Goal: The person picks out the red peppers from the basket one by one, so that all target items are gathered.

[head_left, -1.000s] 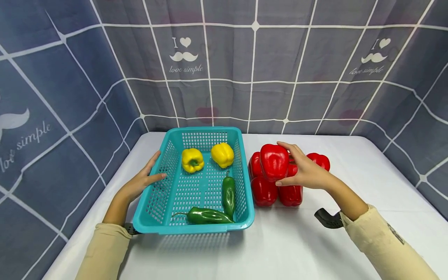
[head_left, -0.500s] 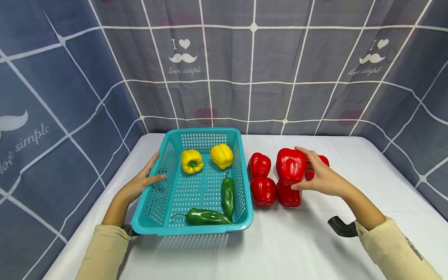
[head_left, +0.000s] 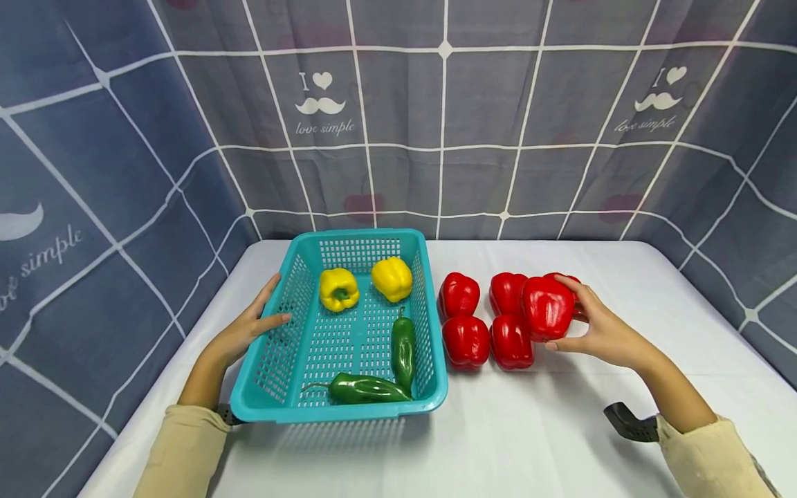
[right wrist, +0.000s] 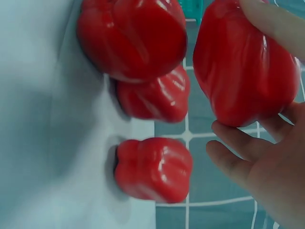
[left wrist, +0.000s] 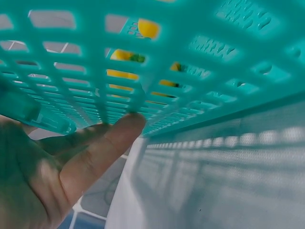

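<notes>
My right hand (head_left: 607,335) grips a red bell pepper (head_left: 546,308) between thumb and fingers. In the right wrist view, this pepper (right wrist: 245,67) is raised beside the others. Several more red bell peppers (head_left: 465,342) sit to its left, and another is mostly hidden behind it and my fingers. My left hand (head_left: 245,328) holds the left side of a turquoise plastic basket (head_left: 339,413), thumb over the rim, fingers against the outer wall. Inside lie two yellow bell peppers (head_left: 339,289) at the far end and two long green peppers (head_left: 367,389) at the near right corner.
A white cloth (head_left: 517,429) covers the table. A grey-blue curtain (head_left: 398,176) with white grid lines stands behind and on both sides. The red peppers lie close to the basket's right wall.
My right hand has carried the held red pepper to the right, uncovering the red peppers beneath and behind it. My left hand and the basket keep their places.
</notes>
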Available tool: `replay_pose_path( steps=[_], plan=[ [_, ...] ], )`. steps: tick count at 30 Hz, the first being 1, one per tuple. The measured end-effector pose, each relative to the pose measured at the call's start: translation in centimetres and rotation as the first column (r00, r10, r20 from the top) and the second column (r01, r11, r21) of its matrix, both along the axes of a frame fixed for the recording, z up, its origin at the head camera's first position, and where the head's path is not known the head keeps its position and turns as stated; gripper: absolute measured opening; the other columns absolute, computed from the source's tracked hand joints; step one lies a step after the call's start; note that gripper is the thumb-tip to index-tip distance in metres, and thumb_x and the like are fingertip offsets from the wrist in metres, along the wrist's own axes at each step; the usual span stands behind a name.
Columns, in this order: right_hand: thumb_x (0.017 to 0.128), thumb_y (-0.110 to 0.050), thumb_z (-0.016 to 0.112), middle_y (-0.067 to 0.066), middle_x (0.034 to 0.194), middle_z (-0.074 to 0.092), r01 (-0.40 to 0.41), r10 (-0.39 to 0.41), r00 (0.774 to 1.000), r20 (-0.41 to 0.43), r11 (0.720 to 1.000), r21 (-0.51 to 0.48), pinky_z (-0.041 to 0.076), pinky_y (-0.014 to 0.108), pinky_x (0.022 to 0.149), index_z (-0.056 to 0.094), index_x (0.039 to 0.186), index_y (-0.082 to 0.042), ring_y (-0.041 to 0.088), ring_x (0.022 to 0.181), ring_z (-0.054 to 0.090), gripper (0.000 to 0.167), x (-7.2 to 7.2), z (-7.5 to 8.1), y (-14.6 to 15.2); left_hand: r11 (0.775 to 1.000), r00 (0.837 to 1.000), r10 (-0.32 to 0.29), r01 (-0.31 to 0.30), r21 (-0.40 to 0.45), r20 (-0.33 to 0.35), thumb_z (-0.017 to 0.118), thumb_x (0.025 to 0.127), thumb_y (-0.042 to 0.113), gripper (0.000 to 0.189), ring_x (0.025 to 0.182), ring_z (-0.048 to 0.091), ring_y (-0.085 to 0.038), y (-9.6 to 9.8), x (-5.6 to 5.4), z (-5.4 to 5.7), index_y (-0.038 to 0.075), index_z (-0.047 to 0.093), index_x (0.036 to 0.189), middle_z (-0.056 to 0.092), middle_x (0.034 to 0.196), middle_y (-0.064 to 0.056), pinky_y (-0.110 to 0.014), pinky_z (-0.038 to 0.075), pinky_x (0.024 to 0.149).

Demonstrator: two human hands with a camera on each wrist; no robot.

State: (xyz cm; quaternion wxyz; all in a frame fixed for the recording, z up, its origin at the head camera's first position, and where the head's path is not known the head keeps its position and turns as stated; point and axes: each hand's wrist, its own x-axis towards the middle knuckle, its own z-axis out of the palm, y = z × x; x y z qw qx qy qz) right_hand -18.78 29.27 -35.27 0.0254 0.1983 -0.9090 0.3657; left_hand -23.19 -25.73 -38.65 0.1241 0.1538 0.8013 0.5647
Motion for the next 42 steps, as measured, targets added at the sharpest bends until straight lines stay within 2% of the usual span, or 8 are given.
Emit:
replay_pose_path(
  steps=[2, 5, 8, 10, 12, 21, 30, 42],
  plan=[
    [0.067, -0.017, 0.081, 0.015, 0.131, 0.033, 0.003, -0.003, 1.0, 0.003, 1.0, -0.012, 0.042, 0.008, 0.08, 0.018, 0.144, -0.012, 0.01, 0.108, 0.045, 0.1, 0.1, -0.3, 0.4, 1.0, 1.0, 0.002, -0.002, -0.001, 0.003, 0.05, 0.092, 0.018, 0.084, 0.134, 0.011, -0.045, 0.0, 0.0, 0.0, 0.023, -0.015, 0.146, -0.016, 0.152, -0.011, -0.038, 0.047, 0.085],
    [0.067, -0.016, 0.08, 0.018, 0.133, 0.031, 0.024, -0.024, 0.999, 0.033, 1.0, -0.015, 0.045, 0.015, 0.082, 0.015, 0.145, -0.011, 0.032, 0.113, 0.044, 0.101, 0.3, -0.8, 1.1, 1.0, 1.0, 0.008, -0.008, -0.009, 0.0, 0.05, 0.092, 0.018, 0.084, 0.134, 0.01, -0.045, -0.1, 0.1, 0.1, 0.023, -0.014, 0.146, -0.016, 0.152, -0.011, -0.039, 0.046, 0.086],
    [0.069, -0.017, 0.079, 0.022, 0.135, 0.027, 0.052, -0.051, 0.996, 0.08, 0.998, -0.017, 0.05, 0.036, 0.086, 0.012, 0.145, -0.01, 0.045, 0.114, 0.04, 0.102, 0.6, -1.3, 1.7, 1.0, 1.0, 0.013, -0.013, -0.012, -0.003, 0.05, 0.092, 0.018, 0.083, 0.135, 0.008, -0.045, -0.1, 0.1, 0.2, 0.023, -0.014, 0.146, -0.017, 0.152, -0.012, -0.041, 0.044, 0.088],
    [0.07, -0.017, 0.078, 0.024, 0.136, 0.025, 0.07, -0.066, 0.992, 0.111, 0.997, -0.025, 0.047, 0.052, 0.086, 0.009, 0.145, -0.009, 0.049, 0.115, 0.038, 0.102, 0.8, -1.8, 2.1, 1.0, 1.0, 0.012, -0.012, -0.009, 0.002, 0.05, 0.092, 0.018, 0.083, 0.135, 0.008, -0.045, 0.0, 0.1, 0.1, 0.023, -0.014, 0.146, -0.017, 0.152, -0.012, -0.04, 0.045, 0.088],
    [0.07, -0.017, 0.078, 0.025, 0.136, 0.023, 0.083, -0.078, 0.988, 0.133, 0.996, -0.035, 0.043, 0.06, 0.085, 0.009, 0.145, -0.008, 0.051, 0.115, 0.036, 0.103, 1.0, -2.3, 2.4, 1.0, 1.0, 0.011, -0.011, -0.002, 0.011, 0.05, 0.092, 0.019, 0.084, 0.134, 0.01, -0.045, 0.0, 0.1, 0.0, 0.023, -0.014, 0.146, -0.018, 0.152, -0.012, -0.038, 0.046, 0.086],
    [0.069, -0.017, 0.078, 0.027, 0.136, 0.023, 0.068, -0.061, 0.988, 0.141, 0.997, -0.044, 0.04, 0.063, 0.086, 0.009, 0.146, -0.009, 0.052, 0.115, 0.036, 0.103, 1.1, -3.9, 2.9, 1.0, 1.0, 0.02, -0.02, -0.021, 0.011, 0.05, 0.092, 0.019, 0.084, 0.134, 0.009, -0.045, -0.2, 0.3, -0.1, 0.023, -0.014, 0.146, -0.017, 0.152, -0.013, -0.035, 0.045, 0.085],
    [0.07, -0.016, 0.077, 0.027, 0.136, 0.021, 0.078, -0.063, 0.98, 0.191, 0.995, -0.069, 0.039, 0.063, 0.087, 0.007, 0.146, -0.009, 0.053, 0.116, 0.036, 0.103, 1.1, -4.8, 3.5, 1.0, 0.999, 0.02, -0.02, 0.017, 0.036, 0.05, 0.092, 0.018, 0.083, 0.127, 0.024, -0.047, 0.0, 0.2, -0.1, 0.026, -0.013, 0.146, -0.016, 0.152, -0.014, -0.039, 0.051, 0.078],
    [0.07, -0.014, 0.077, 0.028, 0.14, 0.017, 0.056, -0.035, 0.977, 0.212, 0.994, -0.09, 0.034, 0.069, 0.086, 0.004, 0.147, -0.012, 0.058, 0.117, 0.031, 0.105, 1.0, -5.5, 3.7, 1.0, 1.0, 0.024, -0.023, -0.011, 0.017, 0.05, 0.092, 0.018, 0.084, 0.134, 0.01, -0.046, 0.0, 0.2, 0.1, 0.025, -0.013, 0.146, -0.017, 0.152, -0.011, -0.041, 0.046, 0.086]
  ],
)
